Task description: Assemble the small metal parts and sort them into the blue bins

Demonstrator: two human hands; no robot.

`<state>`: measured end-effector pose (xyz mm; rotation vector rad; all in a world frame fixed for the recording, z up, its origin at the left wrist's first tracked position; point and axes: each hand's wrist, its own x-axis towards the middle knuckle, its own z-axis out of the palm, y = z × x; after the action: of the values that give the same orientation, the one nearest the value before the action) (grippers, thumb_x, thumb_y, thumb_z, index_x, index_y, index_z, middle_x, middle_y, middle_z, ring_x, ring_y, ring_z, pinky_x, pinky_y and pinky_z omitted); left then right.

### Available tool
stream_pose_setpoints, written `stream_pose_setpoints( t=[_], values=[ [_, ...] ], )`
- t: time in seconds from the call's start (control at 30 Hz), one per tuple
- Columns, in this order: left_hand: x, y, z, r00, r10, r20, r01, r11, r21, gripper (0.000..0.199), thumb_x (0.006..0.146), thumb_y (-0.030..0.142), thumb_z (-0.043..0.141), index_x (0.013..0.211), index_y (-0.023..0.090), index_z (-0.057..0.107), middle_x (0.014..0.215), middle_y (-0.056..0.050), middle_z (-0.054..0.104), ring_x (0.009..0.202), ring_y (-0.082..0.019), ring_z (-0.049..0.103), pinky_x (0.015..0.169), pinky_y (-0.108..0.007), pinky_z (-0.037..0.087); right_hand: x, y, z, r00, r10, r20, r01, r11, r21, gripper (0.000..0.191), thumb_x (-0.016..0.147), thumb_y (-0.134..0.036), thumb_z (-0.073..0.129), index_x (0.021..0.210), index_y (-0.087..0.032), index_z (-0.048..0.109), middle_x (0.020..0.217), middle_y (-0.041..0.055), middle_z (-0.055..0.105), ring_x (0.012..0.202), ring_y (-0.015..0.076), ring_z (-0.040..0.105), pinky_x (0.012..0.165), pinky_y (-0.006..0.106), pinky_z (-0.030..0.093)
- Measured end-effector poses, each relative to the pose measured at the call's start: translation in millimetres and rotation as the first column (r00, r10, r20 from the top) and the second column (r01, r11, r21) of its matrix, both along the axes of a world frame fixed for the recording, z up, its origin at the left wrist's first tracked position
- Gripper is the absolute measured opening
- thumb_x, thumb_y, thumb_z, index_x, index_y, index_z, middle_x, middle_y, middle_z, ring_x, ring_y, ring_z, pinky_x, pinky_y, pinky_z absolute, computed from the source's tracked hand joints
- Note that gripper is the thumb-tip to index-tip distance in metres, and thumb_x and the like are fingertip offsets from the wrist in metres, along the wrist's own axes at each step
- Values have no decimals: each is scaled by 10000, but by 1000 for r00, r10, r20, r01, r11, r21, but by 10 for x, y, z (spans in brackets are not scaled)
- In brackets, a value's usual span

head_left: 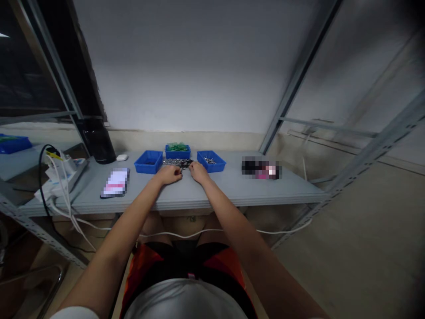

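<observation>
Lying just beyond the curled left hand (171,174) and right hand (198,172) — grip unclear — slim metallic pieces (175,162) look light, stiff, slippery; probably best pinched mid-length.

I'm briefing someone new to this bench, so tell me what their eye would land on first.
Three blue trays stand out, grouped toward the back of the grey shelf, the rear one holding green pieces. Just in front of that one lies a heap of small shiny parts, the left hand and right hand at its near edge.
</observation>
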<state>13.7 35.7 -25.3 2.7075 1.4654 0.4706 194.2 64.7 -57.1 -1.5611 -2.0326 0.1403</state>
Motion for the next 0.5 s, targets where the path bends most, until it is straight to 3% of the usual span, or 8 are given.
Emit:
stream_pose_setpoints(
  t=[0.2, 0.33, 0.5],
  values=[
    [73, -32, -22, 977, 195, -82, -186, 977, 101, 308, 861, 409, 475, 882, 170, 668, 947, -126, 695, 908, -276, 637, 760, -345, 478, -16, -25, 33, 995, 6, 100, -3, 999, -32, 268, 934, -198, 414, 1020, -121, 656, 1097, 145, 653, 1064, 204, 588, 921, 261, 406],
    [94, -38, -32, 963, 248, -103, -237, 966, 104, 279, 876, 339, 448, 910, 171, 667, 974, -128, 693, 937, -266, 637, 785, -338, 483, -20, -23, 29, 989, 30, 146, -27, 999, -26, 260, 920, -178, 426, 1018, -135, 663, 1100, 139, 654, 1074, 204, 584, 915, 258, 409],
    [110, -20, -51, 950, 299, -88, -289, 951, 113, 354, 876, 446, 462, 934, 160, 662, 974, -140, 689, 934, -277, 639, 793, -354, 492, -24, -25, 26, 986, 47, 162, -47, 999, -3, 258, 915, -175, 428, 1000, -141, 669, 1085, 136, 655, 1062, 214, 585, 898, 271, 422]
  ],
)
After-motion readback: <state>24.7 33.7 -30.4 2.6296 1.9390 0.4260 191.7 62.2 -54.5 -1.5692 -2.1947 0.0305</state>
